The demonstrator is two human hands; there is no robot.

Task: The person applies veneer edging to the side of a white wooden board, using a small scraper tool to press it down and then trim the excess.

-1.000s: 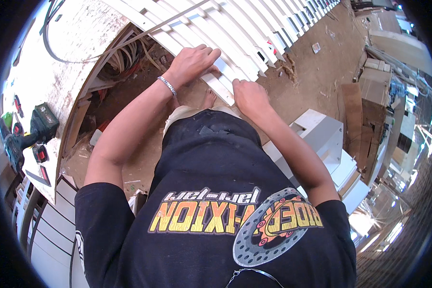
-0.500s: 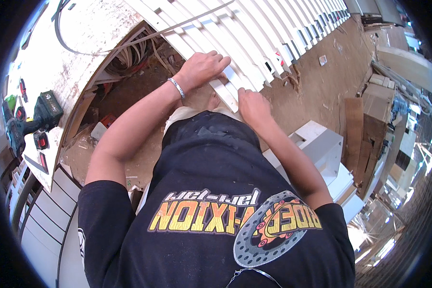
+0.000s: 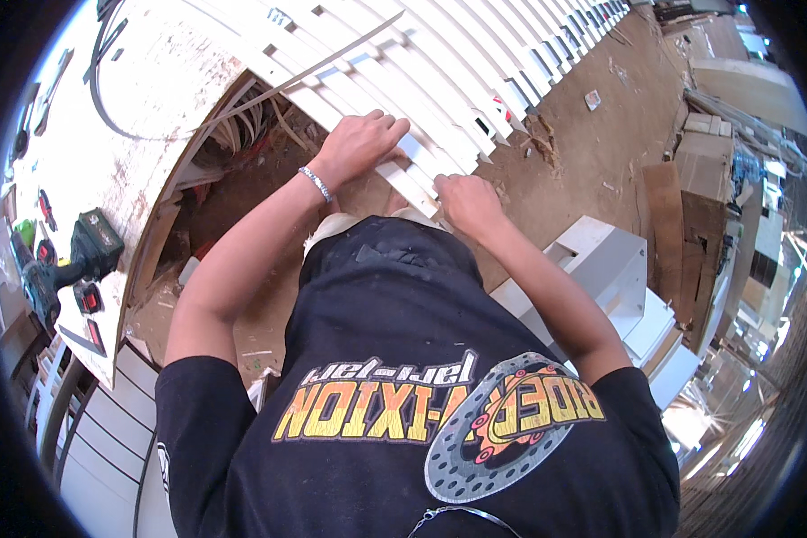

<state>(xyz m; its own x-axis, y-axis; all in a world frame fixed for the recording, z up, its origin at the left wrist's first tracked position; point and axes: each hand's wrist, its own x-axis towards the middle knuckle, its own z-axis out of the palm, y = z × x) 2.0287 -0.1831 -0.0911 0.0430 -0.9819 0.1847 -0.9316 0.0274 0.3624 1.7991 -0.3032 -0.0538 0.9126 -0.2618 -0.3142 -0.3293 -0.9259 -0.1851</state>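
Note:
A row of long white slats (image 3: 430,85), joined like a slatted panel, stretches from the white table toward the upper right. My left hand (image 3: 360,148), a chain bracelet at its wrist, is closed over the near end of the row, fingers curled on a white slat (image 3: 410,190). To its right, my right hand (image 3: 469,206) has its fingers folded at that slat's other end. Both hands' fingertips are partly hidden. A thin, narrow strip (image 3: 336,56) lies slantwise across the slats beyond my left hand.
The white tabletop (image 3: 166,81) at left has a worn curved edge and carries a cordless power tool (image 3: 85,247) and a loose battery (image 3: 88,298). Coiled strips sit beneath it. White box-like pieces (image 3: 605,269) stand near my right forearm, with cardboard (image 3: 704,224) farther right. Scraps dot the brown floor.
The view has shifted slightly, so the slats and both hands appear a little lower and more to the left. My hands keep their places at the slat.

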